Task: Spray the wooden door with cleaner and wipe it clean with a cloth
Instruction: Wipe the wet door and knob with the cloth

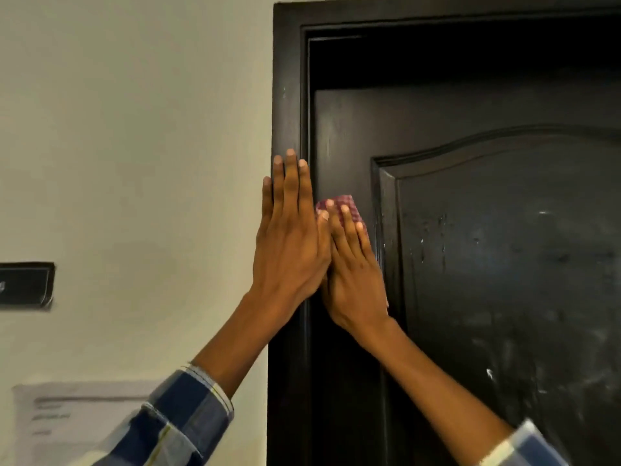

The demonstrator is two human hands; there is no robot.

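The dark wooden door fills the right half of the view, with wet streaks and droplets on its raised panel. My right hand lies flat with straight fingers on a red checked cloth, pressing it against the door's left stile. Only the cloth's upper edge shows above the fingertips. My left hand rests flat with straight fingers on the dark door frame, its edge overlapping my right hand. No spray bottle is in view.
A pale wall lies left of the frame. A dark switch plate is mounted on it at the far left. A printed paper sheet hangs lower on the wall.
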